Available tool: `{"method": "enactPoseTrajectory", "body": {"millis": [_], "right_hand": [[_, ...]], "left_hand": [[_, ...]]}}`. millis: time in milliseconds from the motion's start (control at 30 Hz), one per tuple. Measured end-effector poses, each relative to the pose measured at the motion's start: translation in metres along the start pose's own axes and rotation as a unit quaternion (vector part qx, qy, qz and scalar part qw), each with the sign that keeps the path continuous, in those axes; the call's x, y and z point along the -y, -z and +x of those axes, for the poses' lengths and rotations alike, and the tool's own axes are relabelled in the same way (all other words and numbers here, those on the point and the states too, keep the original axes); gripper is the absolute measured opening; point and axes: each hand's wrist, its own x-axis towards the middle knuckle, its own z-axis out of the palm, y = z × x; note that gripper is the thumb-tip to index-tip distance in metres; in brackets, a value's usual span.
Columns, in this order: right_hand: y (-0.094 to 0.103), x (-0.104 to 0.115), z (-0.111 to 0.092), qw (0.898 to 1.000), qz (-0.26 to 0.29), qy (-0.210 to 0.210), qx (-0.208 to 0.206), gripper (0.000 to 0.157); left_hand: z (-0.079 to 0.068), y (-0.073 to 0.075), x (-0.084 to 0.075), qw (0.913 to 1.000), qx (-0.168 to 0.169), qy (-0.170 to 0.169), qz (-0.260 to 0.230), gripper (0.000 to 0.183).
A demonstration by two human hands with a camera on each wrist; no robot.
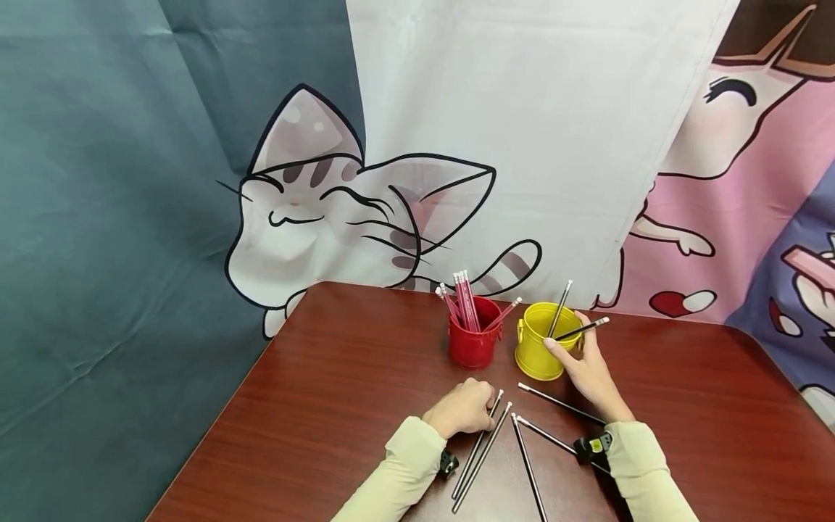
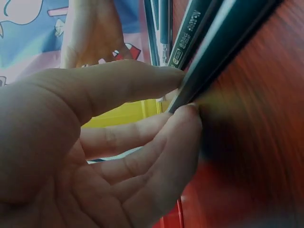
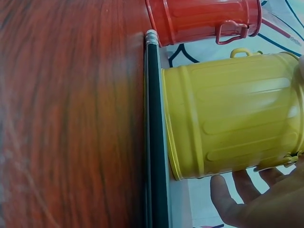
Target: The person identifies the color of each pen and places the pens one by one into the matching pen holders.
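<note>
My left hand [image 1: 464, 408] is low over the table, thumb and index finger pinching a dark pencil [image 2: 222, 50] that lies close beside another dark pencil [image 1: 483, 458]. A yellow bucket [image 1: 538, 360] stands farther back. My right hand [image 1: 592, 373] holds it at the rim, with the thumb at the front and the other fingers round the right side. In the right wrist view some fingertips [image 3: 222, 192] show beside the bucket wall. Two dark pencils with white erasers lean in the bucket, one [image 1: 562, 304] steep, the other [image 1: 587, 328] slanting over the right rim.
Left of the yellow bucket stands a red bucket [image 1: 471, 351] with several pink pencils [image 1: 467, 304]. More dark pencils lie on the brown table [image 1: 313, 406], one [image 1: 530, 467] pointing forward, others [image 1: 561, 402] near my right wrist. A cartoon cloth [image 1: 424, 87] hangs behind.
</note>
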Motion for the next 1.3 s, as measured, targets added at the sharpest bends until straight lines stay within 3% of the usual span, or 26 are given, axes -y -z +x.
{"method": "enactPoseTrajectory", "body": {"millis": [167, 600, 967, 1133, 1300], "right_hand": [[-0.001, 0.001, -0.001, 1.000, -0.002, 0.004, 0.003, 0.074], [0.001, 0.000, -0.001, 1.000, 0.005, 0.005, 0.003, 0.072], [-0.003, 0.001, -0.001, 0.999, 0.032, 0.018, 0.005, 0.071], [-0.002, -0.001, 0.000, 1.000, 0.017, 0.013, 0.001, 0.071], [-0.001, -0.001, -0.001, 1.000, 0.011, 0.009, 0.005, 0.072]], "left_hand": [[-0.002, -0.003, -0.004, 0.9996, -0.007, 0.028, -0.002, 0.036], [-0.001, -0.007, -0.006, 0.9978, -0.043, 0.037, 0.033, 0.028], [-0.001, 0.004, -0.006, 0.9981, -0.058, 0.020, -0.001, 0.021], [-0.003, 0.014, -0.008, 0.9953, -0.090, 0.006, -0.035, 0.012], [-0.004, 0.021, -0.009, 0.9864, -0.139, 0.007, -0.088, 0.010]]}}
